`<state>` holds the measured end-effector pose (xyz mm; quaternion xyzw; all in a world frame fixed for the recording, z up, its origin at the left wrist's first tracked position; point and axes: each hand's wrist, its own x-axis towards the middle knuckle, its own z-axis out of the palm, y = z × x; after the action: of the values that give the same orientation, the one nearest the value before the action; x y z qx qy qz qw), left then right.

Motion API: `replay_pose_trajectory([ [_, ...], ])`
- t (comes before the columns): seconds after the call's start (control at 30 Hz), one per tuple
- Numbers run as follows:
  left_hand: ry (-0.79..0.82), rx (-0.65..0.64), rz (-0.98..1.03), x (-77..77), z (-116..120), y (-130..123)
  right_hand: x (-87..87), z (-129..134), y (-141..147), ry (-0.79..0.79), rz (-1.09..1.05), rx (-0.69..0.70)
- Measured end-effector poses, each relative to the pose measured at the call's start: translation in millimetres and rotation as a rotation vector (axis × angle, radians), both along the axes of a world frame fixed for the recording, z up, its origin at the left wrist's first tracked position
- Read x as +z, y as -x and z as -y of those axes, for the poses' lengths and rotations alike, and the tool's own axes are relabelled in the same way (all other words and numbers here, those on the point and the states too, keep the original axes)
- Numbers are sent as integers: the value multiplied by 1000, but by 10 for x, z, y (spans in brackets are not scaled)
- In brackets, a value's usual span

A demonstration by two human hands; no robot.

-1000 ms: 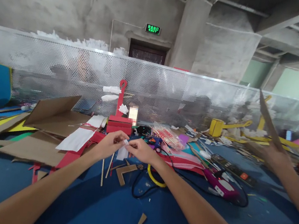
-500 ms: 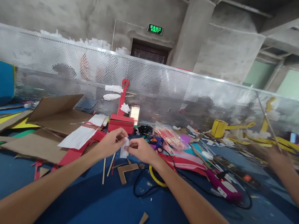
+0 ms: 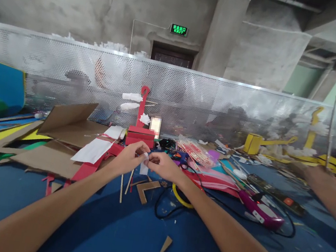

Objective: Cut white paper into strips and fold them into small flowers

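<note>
Between my two hands is a small strip of white paper (image 3: 144, 168), its lower end hanging down over the blue table. My left hand (image 3: 132, 154) pinches it from the left, fingers curled together. From the right, my right hand (image 3: 163, 166) closes its fingertips on the same strip. Just behind my hands stands a red box (image 3: 140, 137) with a red upright piece (image 3: 142, 104) rising from it; white paper rolls (image 3: 132, 96) and thin sticks stick out of that upright. Below my hands lie wooden sticks (image 3: 121, 189) and an L-shaped cardboard piece (image 3: 146, 191).
Cardboard sheets (image 3: 49, 158) and white paper (image 3: 93, 151) lie to the left. Rightward are a bag of sticks (image 3: 197, 152), a purple glue gun (image 3: 260, 210) with black cord and a power strip (image 3: 275, 193). A co-worker's hand (image 3: 319, 181) holds a thin rod. A perforated metal screen (image 3: 191, 100) stands behind.
The view has shifted slightly, so things sit a little farther right. My hands still hold the paper strip, fingers slightly moved. The co-worker's rod has swung more upright.
</note>
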<state>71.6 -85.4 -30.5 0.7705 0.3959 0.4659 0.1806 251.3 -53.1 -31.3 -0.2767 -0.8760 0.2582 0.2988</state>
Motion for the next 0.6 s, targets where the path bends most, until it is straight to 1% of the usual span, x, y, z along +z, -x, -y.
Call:
replay_pose_trajectory([
  [0.1, 8, 11, -1, -1, -5, 3, -18, -13, -1, -31, 20, -12],
  [0.27, 8, 12, -4, -19, -17, 9, -18, -7, 0, -40, 37, -10],
  [0.5, -5, -42, -62, -42, -37, 34, 17, 2, -14, -51, 64, -25],
  [0.6, -4, -15, -58, -39, -66, 67, 39, -5, -31, -35, 24, -32],
])
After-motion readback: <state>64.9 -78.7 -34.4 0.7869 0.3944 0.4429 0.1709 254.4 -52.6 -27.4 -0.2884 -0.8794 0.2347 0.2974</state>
